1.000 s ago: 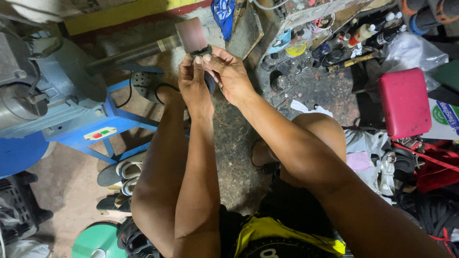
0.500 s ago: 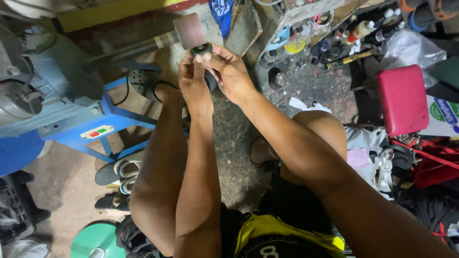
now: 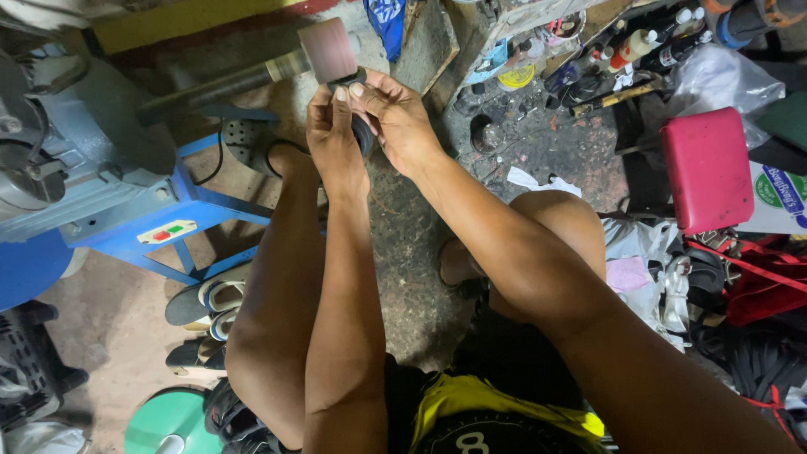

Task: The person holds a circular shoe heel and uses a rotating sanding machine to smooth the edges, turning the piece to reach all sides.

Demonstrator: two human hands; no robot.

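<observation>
Both hands, left hand (image 3: 332, 134) and right hand (image 3: 395, 118), pinch a dark piece (image 3: 363, 134) above gritty concrete floor (image 3: 412, 244).

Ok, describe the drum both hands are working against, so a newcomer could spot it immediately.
Start at the grey motor on the blue stand at left. A metal shaft runs right from it to a pinkish-red cylindrical drum, just above the left hand and right hand. It is the only pink cylinder there; the red stool is flat and square.

White box w/ green round label (image 3: 777, 197) far right — red-green sticker (image 3: 166, 230) on blue frame.
</observation>
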